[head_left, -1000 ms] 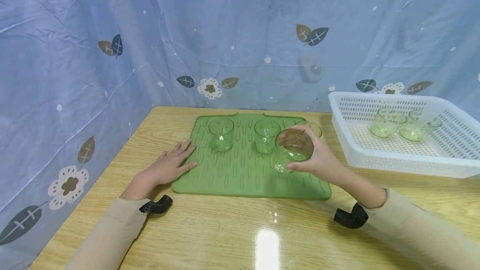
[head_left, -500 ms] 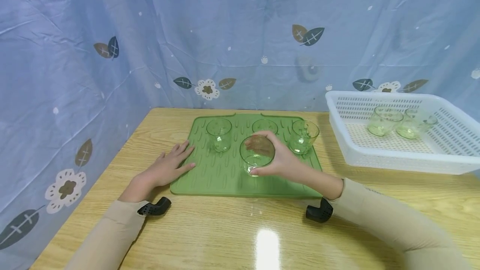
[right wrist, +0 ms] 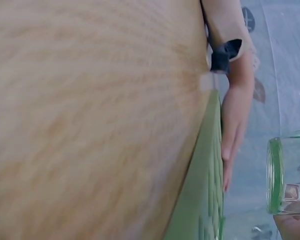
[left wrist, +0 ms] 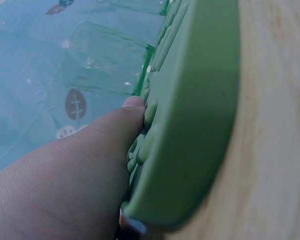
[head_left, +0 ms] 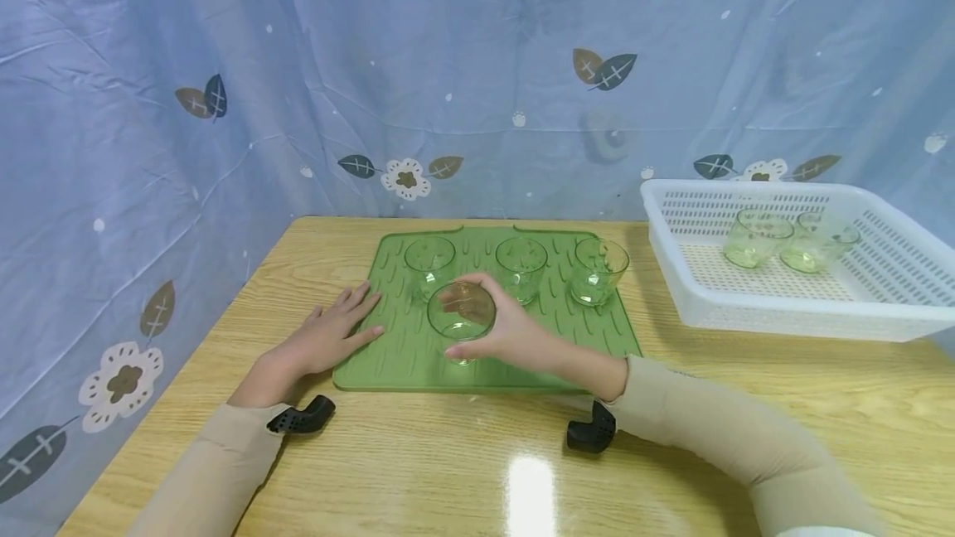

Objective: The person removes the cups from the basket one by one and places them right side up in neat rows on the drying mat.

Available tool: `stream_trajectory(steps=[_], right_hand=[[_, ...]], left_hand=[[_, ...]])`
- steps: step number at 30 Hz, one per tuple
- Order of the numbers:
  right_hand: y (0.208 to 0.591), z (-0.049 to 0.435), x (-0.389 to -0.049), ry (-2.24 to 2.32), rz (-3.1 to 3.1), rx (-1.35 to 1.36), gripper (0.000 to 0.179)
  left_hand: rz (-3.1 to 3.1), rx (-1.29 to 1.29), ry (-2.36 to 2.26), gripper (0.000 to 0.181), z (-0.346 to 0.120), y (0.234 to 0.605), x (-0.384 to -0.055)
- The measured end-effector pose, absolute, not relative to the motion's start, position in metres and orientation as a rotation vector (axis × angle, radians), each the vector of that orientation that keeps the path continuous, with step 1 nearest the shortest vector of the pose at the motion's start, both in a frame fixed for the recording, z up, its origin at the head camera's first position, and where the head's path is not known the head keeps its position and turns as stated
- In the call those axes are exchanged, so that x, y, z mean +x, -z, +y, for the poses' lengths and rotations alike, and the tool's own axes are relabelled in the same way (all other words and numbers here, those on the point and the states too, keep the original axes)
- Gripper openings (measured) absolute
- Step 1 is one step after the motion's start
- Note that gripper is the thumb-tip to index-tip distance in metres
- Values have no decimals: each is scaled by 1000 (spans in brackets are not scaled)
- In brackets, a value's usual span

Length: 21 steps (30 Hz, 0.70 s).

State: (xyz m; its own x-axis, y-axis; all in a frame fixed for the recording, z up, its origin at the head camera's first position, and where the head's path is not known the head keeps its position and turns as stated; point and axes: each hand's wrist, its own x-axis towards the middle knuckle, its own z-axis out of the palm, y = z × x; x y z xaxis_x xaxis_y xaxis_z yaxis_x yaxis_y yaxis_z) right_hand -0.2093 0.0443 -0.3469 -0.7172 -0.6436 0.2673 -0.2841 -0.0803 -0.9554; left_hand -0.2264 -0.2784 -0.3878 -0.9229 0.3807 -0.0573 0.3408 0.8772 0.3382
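My right hand [head_left: 515, 336] grips a clear green-tinted drinking glass [head_left: 457, 326], fingers and thumb round its sides, above the front half of the green ridged mat [head_left: 373, 367]. In the right wrist view, a gap shows between that glass's base [right wrist: 275, 175] and the mat. Three similar glasses stand upright in a row along the mat's back: a left glass [head_left: 429, 257], a middle glass [head_left: 521, 259] and a right glass [head_left: 600, 263]. My left hand [head_left: 328, 334] rests with spread fingers on the mat's left edge; its thumb [left wrist: 132, 107] touches the ridges.
A white perforated plastic basket [head_left: 791, 317] stands at the right of the wooden table [head_left: 418, 462]. Inside it are an upright-looking glass [head_left: 755, 240] and a tilted glass [head_left: 816, 245]. A blue patterned curtain [head_left: 477, 65] hangs behind the table and along its left side.
My right hand has carried the glass leftward across the mat, from in front of the right glass to in front of the gap between the left and middle ones. My left hand has stayed put.
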Motion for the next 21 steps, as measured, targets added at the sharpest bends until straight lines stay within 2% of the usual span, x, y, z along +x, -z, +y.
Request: stream_trajectory(steps=[9, 21], right_hand=[[353, 20, -210, 1861, 1896, -1002, 85], [360, -2, -212, 1927, 1864, -834, 83]], left_hand=[[2926, 561, -484, 76, -278, 387, -228], [2920, 554, -498, 76, -277, 384, -224]])
